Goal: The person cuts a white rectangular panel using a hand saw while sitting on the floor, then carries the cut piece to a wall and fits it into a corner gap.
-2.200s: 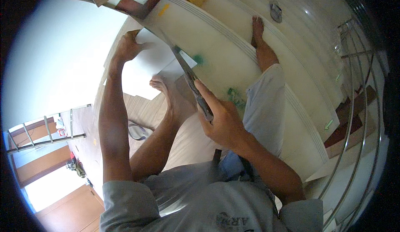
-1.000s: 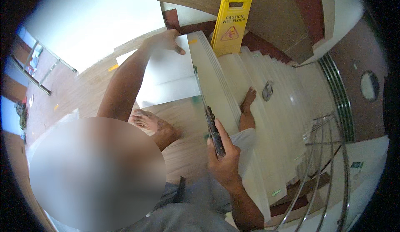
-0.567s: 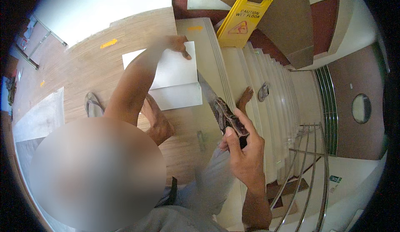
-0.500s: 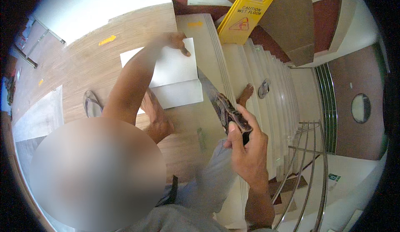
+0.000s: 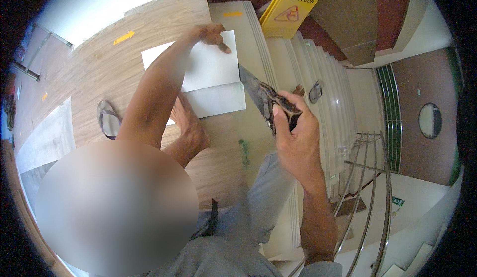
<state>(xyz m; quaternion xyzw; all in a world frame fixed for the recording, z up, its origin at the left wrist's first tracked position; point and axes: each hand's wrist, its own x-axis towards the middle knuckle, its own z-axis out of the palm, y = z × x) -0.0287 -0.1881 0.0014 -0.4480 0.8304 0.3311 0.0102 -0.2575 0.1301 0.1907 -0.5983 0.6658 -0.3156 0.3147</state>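
A white board (image 5: 211,70) lies over the edge of the landing, with a line or fold across its nearer part. My left hand (image 5: 211,34) grips its far edge, thumb flat on the upper face and fingers bent at the rim, partly hidden. My bare foot (image 5: 191,130) is at the near side of the board, partly beneath or against it; contact is unclear. In my right hand (image 5: 298,138), fingers wrap the dark, worn handle of a handsaw (image 5: 256,90). The saw's blade slants toward the board's right edge, where its far end disappears from sight.
A yellow folding wet-floor sign (image 5: 295,11) stands at the far right of the landing. Pale steps (image 5: 323,73) descend to the right, with a sandal (image 5: 316,92) on them. Metal railings (image 5: 370,192) rise at the lower right. Another sandal (image 5: 108,119) lies on the wood-look floor (image 5: 94,73).
My right hand has pushed the handsaw forward, toward the far side, relative to the board. The whole view has shifted slightly. My left hand stays on the board.
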